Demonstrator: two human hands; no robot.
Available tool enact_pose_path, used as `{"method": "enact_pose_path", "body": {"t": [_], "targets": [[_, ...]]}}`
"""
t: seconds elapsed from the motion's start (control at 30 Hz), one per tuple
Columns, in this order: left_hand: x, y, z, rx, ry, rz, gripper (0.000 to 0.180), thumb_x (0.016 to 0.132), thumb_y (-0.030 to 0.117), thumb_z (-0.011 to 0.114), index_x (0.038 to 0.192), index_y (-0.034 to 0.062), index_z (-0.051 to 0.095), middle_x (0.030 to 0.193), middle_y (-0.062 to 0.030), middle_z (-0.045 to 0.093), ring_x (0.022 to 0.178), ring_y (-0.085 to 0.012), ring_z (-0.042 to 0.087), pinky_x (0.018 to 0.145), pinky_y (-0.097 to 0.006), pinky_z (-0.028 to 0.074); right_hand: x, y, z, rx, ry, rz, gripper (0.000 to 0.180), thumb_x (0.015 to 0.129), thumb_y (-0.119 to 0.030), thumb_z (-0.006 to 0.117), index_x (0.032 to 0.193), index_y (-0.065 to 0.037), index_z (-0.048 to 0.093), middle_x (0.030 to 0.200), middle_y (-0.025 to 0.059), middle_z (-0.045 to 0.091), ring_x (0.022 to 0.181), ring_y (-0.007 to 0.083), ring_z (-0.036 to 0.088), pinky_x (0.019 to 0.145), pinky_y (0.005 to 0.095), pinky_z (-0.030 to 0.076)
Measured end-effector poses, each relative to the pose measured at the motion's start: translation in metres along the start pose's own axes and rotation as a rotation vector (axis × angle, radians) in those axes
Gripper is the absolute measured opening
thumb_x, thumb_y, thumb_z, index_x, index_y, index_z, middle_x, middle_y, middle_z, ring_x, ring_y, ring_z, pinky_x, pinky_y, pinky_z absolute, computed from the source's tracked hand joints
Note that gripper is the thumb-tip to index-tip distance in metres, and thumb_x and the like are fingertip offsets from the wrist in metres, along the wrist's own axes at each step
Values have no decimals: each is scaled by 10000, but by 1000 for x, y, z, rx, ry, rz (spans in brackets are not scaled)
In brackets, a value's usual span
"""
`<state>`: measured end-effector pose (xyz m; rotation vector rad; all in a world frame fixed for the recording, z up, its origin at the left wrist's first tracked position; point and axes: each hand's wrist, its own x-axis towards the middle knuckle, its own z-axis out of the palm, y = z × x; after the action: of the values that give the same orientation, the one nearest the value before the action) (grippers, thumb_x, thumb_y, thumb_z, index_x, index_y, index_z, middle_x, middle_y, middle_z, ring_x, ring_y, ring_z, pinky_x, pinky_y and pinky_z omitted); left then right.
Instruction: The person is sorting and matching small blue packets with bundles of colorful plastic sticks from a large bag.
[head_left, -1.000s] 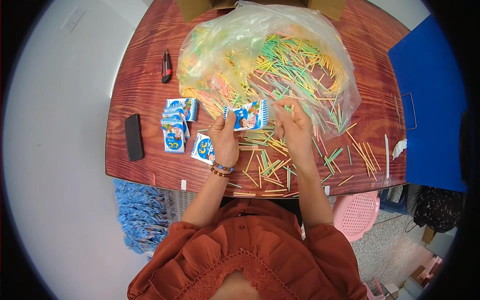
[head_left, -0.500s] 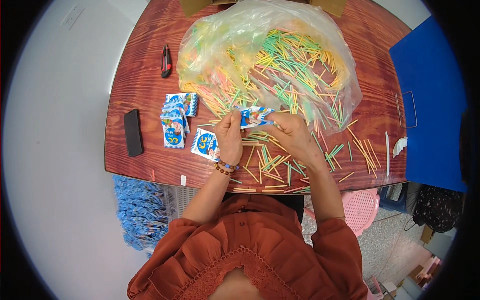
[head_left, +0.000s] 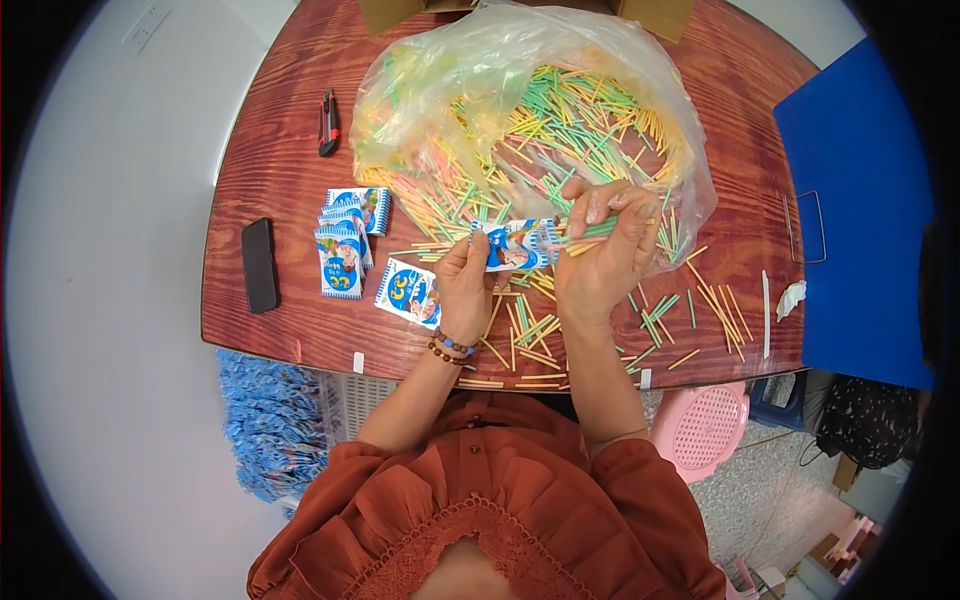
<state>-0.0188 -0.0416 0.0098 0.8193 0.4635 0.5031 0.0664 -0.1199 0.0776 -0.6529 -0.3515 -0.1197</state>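
Observation:
My left hand [head_left: 468,290] is closed on a small blue-and-white printed packet [head_left: 522,246], pinching its left end. In my right hand [head_left: 607,250] is a little bunch of thin candy-coloured sticks [head_left: 597,230], green, yellow and pink. Their left ends meet the right end of the packet; whether they reach inside I cannot tell. Just left of my left wrist lies a flat packet [head_left: 408,292] of the same kind. Behind my hands, a big clear plastic bag [head_left: 440,80] spreads open over a heap of sticks [head_left: 570,120]. Loose sticks [head_left: 535,330] are scattered below my hands.
Several filled-looking packets [head_left: 341,262] overlap at the left, near a black phone [head_left: 260,265] and a red-black utility knife [head_left: 328,122]. A cardboard box [head_left: 660,15] stands at the far edge. A blue panel [head_left: 850,220] borders the right side. Blue packets [head_left: 265,425] are heaped below the table's left edge.
My right hand has left the packet's edge and now holds a bunch of sticks against its right end. The packet, still in my left hand, is turned flatter, its printed face showing.

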Motion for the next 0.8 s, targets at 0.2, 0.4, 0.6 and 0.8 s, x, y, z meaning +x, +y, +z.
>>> {"method": "enact_pose_path", "body": {"t": [0.2,0.4,0.6,0.8], "targets": [[0,-6,-13,-25,-101,14,261,1008,242,477,930,45,630,829,-18,649,642,-62,531,518,-219,381,-1,5,-3,-124,-80,-82,256,1008,-302,442,863,-91,432,701,41,457,545,149,479,942,463,403],[-2,-2,-8,-37,-44,-8,265,1010,243,473,931,46,633,820,-12,648,641,-59,525,520,-220,375,-6,8,-11,-309,-67,-99,276,1016,-325,410,872,-91,433,696,41,452,574,184,551,1006,473,374],[-4,5,8,-79,27,-37,277,993,249,516,849,38,624,735,-12,616,573,-68,497,509,-214,390,-10,18,-5,-294,-23,-81,319,1013,-355,401,857,-80,436,707,48,475,606,210,588,1063,509,339],[0,-1,0,-67,60,-20,285,994,255,512,855,38,633,754,-13,630,584,-67,511,514,-217,404,-9,18,-7,-222,71,-93,360,995,-391,432,854,-60,428,697,61,496,652,249,625,1096,514,318]]}}
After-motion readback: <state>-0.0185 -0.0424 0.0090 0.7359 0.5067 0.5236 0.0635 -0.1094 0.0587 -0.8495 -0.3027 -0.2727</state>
